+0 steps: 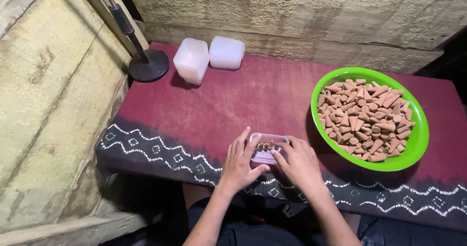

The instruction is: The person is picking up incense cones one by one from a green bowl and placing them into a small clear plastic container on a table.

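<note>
**A:** What do we have in front of us?

**B:** We look down at a table covered with a dark red cloth (253, 97) that has a white zigzag border along its near edge. At that near edge sits a small clear plastic box (266, 149), and both our hands are on it.

**A:** How are our hands placed?

**B:** Our left hand (241, 163) rests against the box's left side, fingers lightly spread, thumb tucked under its near edge. Our right hand (297, 162) is at its right side, fingertips reaching over the rim to a short row of brown cones (265, 146) lying inside. Whether the fingertips pinch a cone or only touch it, we cannot tell.

**A:** What else is on the table?

**B:** To the right, near the box, a bright green bowl (418, 139) is heaped with many more cones (366, 117) of the same kind. At the far left, well apart from us, stand a stack of empty clear boxes (191, 60) and a stack of lids (226, 52) just beside it. Left of those, the round black base of a stand (148, 66) sits at the cloth's corner.
</note>
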